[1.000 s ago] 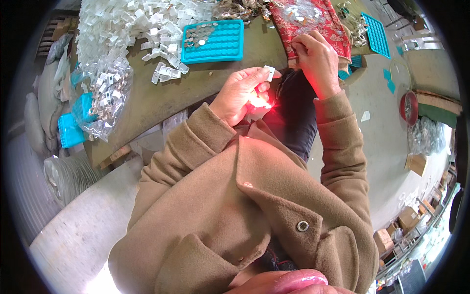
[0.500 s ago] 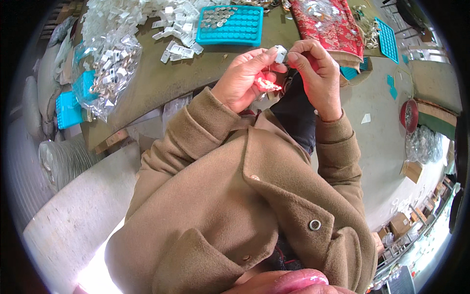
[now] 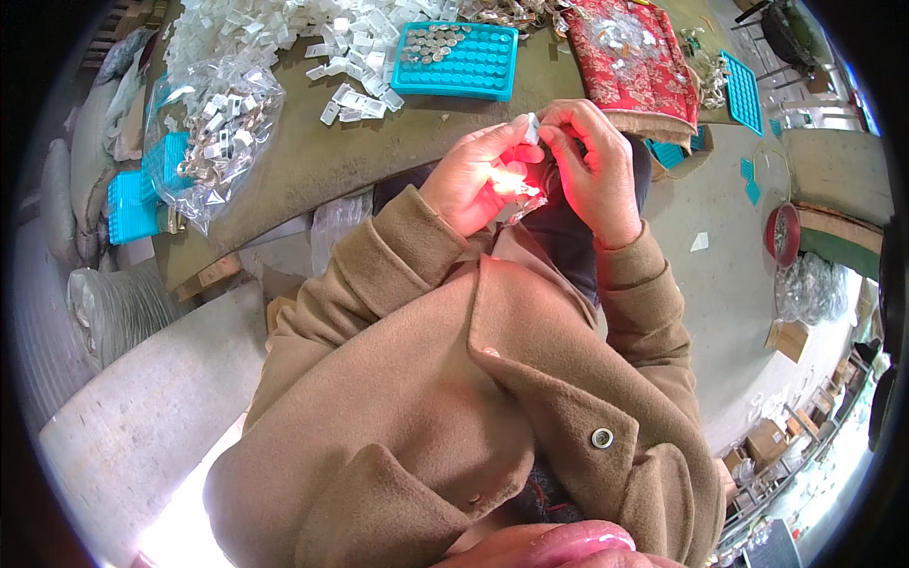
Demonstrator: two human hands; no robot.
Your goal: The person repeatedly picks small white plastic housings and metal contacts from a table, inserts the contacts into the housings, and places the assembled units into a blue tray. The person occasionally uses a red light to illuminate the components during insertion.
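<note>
My left hand (image 3: 471, 180) pinches a small white plastic case (image 3: 532, 130) between thumb and forefinger. Below the case, against the curled fingers of that hand, a red-glowing bundle (image 3: 516, 185) with clear, wire-like strands hangs down. My right hand (image 3: 597, 175) is closed at the case's right side, its thumb and forefinger pressed together there. Whatever sits between those fingertips is too small to make out. Both hands are above my lap, just off the table's front edge.
A blue tray (image 3: 454, 93) with round silver cells stands on the table beside a pile of white cases (image 3: 355, 99). At the left lies a clear bag (image 3: 227, 142) of small parts. A red patterned cloth (image 3: 653, 85) covers the table's right end. A red bowl (image 3: 782, 235) is farther right.
Both hands have come slightly lower and nearer to my body, with the white case turned a little. The red glow is brighter. The whole view has shifted slightly.
</note>
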